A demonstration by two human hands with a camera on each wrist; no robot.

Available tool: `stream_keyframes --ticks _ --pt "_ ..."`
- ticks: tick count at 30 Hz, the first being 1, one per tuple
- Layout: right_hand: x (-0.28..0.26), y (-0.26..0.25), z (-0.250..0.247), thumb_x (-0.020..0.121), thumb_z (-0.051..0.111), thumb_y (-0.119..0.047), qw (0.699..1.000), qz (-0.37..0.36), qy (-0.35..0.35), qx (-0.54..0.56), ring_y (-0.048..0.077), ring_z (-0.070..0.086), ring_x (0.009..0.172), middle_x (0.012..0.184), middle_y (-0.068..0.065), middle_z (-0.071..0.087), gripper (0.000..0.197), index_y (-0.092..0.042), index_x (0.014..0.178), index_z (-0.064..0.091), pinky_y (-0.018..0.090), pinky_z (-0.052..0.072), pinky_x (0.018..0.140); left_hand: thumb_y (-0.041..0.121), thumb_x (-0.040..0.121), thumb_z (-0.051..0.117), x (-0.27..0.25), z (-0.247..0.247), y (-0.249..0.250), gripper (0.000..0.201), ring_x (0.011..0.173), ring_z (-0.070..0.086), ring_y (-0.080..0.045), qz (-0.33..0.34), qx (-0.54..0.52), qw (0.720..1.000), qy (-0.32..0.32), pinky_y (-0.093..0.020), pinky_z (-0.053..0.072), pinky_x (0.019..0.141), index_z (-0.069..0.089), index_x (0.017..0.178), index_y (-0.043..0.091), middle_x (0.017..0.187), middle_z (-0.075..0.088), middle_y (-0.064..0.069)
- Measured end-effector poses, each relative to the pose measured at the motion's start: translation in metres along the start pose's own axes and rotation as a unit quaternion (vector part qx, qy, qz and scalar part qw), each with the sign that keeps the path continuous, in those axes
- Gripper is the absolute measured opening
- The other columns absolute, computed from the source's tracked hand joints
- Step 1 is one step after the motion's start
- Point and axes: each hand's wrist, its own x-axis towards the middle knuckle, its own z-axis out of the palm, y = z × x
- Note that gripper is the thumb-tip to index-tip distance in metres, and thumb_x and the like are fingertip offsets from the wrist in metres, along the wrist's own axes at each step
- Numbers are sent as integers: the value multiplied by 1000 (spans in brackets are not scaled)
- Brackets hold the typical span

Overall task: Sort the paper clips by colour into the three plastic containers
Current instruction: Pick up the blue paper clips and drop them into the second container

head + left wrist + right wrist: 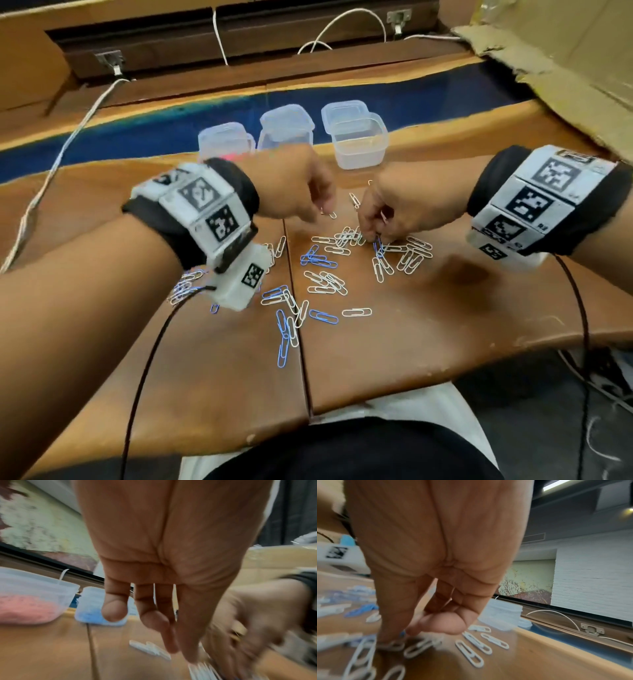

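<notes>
Paper clips point(323, 274), white and blue, lying scattered on wooden table point(445, 325) beneath both hands. Right hand point(394, 209) curling fingertips point(436, 623) down into white cluster, apparently pinching blue clip point(378, 248); grip partly hidden. Best lifting one clip straight up, since neighbours are overlapping and could tangle. Left hand point(294, 185) hanging relaxed, holding nothing, just beside. Three containers point(359, 144) standing beyond knuckles, left one holding pink point(25, 608). Cable point(61, 144) trailing far left.
</notes>
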Motion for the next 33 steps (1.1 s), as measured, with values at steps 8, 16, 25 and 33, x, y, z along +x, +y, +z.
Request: stream_keyframes --ticks 8,16,25,33 --pt "-1 0 4 79 72 -17 999 23 -14 -31 3 51 55 63 -10 62 14 -24 71 65 13 41 53 25 75 78 -25 39 -2 14 72 60 -13 -11 41 999 -15 -25 48 65 72 86 20 77 66 6" --pt "4 -6 1 77 67 -11 996 46 -36 -67 7 46 52 58 -8 57 12 -18 67 64 15 38 50 24 83 69 -26 45 2 5 79 55 -17 -4 91 996 6 -27 42 66 66 81 22 83 61 4" --pt "-3 -11 -5 77 68 -12 998 53 -30 0 9 52 56 60 -7 60 17 -21 65 58 21 41 56 19 93 54 -26 59 -1 7 81 48 -23 -6 147 989 28 -30 35 65 49 87 19 91 52 -3" --pt "9 -29 2 85 65 7 969 42 -40 239 19 70 57 73 12 73 25 -11 97 52 27 56 50 8 89 62 -45 44 -22 5 68 67 -14 -60 -146 985 71 -33 53 63 59 92 9 79 66 -6"
